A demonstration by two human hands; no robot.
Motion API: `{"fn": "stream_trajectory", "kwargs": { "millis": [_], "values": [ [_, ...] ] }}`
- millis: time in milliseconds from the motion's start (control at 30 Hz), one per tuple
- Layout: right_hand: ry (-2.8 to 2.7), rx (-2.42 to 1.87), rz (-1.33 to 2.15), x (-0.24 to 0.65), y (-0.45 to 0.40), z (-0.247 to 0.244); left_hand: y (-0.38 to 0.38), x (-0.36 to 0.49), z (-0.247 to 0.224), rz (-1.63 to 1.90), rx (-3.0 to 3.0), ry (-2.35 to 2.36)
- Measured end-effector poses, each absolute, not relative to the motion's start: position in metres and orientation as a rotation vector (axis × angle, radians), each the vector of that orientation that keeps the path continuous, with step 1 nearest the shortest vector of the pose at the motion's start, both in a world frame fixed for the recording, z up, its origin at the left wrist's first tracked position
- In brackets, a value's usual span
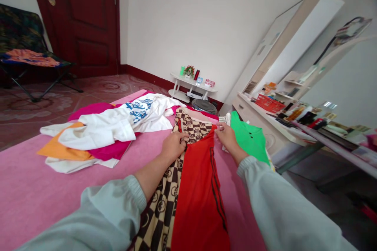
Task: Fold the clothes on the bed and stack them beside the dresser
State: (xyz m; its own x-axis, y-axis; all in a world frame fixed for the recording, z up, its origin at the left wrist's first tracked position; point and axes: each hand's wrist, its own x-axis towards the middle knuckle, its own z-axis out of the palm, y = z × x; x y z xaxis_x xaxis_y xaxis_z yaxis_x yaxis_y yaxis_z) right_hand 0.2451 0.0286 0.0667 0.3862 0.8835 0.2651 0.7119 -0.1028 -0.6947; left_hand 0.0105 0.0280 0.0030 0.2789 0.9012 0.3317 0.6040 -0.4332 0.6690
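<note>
A long garment [200,188] lies lengthwise on the pink bed cover [23,196], one side plain red with dark stripes along its edge, the other a brown-and-beige checked print. My left hand [174,146] is closed on the checked cloth near the far end, its fingers curled at the border with the red part. At the red part's far right corner, my right hand [226,135] pinches the cloth between thumb and fingers. Left of the garment is a loose heap with a white shirt [118,123] printed in blue on top. Just beyond my right hand lies a green top [249,137].
Orange cloth [63,147] and magenta cloth stick out beneath the white shirt. A dressing table [259,113] with a red basket [268,103] and bottles borders the bed's right side. A low white stand [193,82] is against the wall; a folding chair [26,53] stands far left.
</note>
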Motion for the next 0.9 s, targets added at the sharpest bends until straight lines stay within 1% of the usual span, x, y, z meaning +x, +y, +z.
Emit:
{"fn": "stream_trajectory", "kwargs": {
  "millis": [100, 300, 433, 600, 667, 800, 900],
  "values": [
    [-1.336, -1.952, 0.214, 0.258, 0.064, 0.056, 0.027, 0.011, 0.005, 0.933, 2.164, 1.358],
    [-1.318, -2.030, 0.177, 0.266, 0.104, 0.047, 0.026, 0.011, 0.009, 0.839, 2.213, 1.385],
    [-1.389, -1.982, 0.107, 0.255, 0.115, 0.041, 0.026, 0.011, 0.011, 0.857, 2.216, 1.421],
    [-1.617, -1.837, 0.070, 0.214, 0.110, 0.034, 0.023, 0.013, 0.015, 0.828, 2.225, 1.501],
    [-1.726, -1.756, 0.135, 0.195, 0.110, 0.033, 0.021, 0.013, 0.017, 0.830, 2.230, 1.514],
    [-1.924, -1.588, 0.521, 0.167, 0.115, 0.033, 0.020, 0.013, 0.017, 0.847, 2.226, 1.499],
    [-1.883, -1.661, 0.634, 0.157, 0.118, 0.030, 0.021, 0.013, 0.015, 0.871, 2.211, 1.500]
  ]
}}
